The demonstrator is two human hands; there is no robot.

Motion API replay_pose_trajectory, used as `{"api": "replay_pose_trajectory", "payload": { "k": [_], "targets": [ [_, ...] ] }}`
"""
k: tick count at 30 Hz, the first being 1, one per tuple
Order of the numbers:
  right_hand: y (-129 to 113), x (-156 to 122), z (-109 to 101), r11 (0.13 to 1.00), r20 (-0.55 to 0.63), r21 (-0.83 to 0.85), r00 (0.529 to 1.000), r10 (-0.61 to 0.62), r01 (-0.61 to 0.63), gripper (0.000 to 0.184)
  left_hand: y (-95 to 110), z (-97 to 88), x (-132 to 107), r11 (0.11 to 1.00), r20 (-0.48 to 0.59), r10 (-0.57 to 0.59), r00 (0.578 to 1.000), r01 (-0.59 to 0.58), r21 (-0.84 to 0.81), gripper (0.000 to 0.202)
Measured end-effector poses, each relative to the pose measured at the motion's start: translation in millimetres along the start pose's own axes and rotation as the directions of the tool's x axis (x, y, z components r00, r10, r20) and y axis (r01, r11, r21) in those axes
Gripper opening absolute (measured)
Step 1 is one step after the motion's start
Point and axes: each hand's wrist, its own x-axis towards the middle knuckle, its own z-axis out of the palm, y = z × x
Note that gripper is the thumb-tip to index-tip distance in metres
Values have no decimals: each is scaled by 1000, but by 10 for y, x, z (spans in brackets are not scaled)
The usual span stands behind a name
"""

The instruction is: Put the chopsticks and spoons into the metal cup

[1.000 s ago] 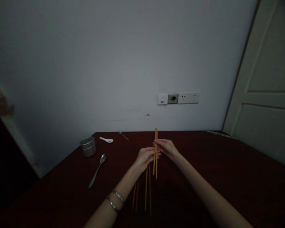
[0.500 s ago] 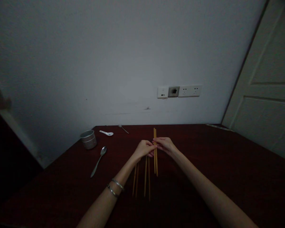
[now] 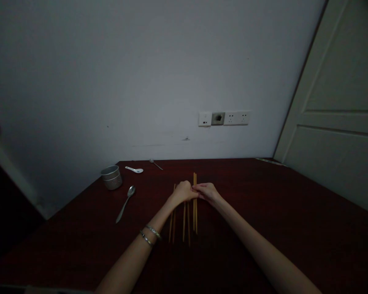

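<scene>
A pair of light wooden chopsticks [image 3: 195, 216] points away from me, side by side. My right hand [image 3: 207, 191] pinches the pair from the right at about its upper part. From the left, my left hand [image 3: 184, 192] closes its fingers on the same pair; some of its fingertips are hidden. Beneath and beside the left hand lie two more pairs, one middle pair [image 3: 186, 222] and one left pair [image 3: 172, 224], their upper parts partly covered by that hand. Two bracelets circle my left wrist.
On the left of the dark red table [image 3: 248, 196] stand a metal cup [image 3: 111, 178] and a metal spoon [image 3: 125, 204]. Farther back lie a white spoon [image 3: 134, 170] and a small thin spoon [image 3: 156, 164]. Wall sockets [image 3: 223, 118] sit above the table's back edge.
The held chopsticks have come slightly nearer to me and closer to the other pairs, with both hands still on them. The whole view has shifted a little.
</scene>
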Motion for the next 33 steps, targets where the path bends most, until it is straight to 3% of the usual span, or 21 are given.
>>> {"api": "replay_pose_trajectory", "payload": {
  "k": [6, 13, 17, 22, 28, 33],
  "targets": [
    [38, -75, 24, 998, -32, -58, 999, -15, 13, 14, -23, 114, 37, 998, -39, 24, 999, -22, 62, 24],
    [14, -76, -29, 983, -32, -186, 999, 0, -6, 14, -12, 137, 15, 997, 59, -39, 997, 35, 64, 19],
    [-26, -14, -151, 970, -42, -234, 998, 54, -63, 22, 27, 127, -43, 985, 110, -82, 991, 64, 158, 15],
    [1, 72, -283, 967, -62, -254, 998, 17, -32, 20, 70, 156, -111, 956, 132, -81, 988, 40, 289, 15],
    [43, 60, -254, 956, -44, -293, 999, 16, -28, 16, 160, 90, -169, 943, 228, -118, 967, 37, 330, 14],
    [86, 46, -230, 917, -48, -398, 998, -38, 16, 14, 169, 77, -165, 941, 237, -121, 964, 36, 335, 12]
  ]
}}
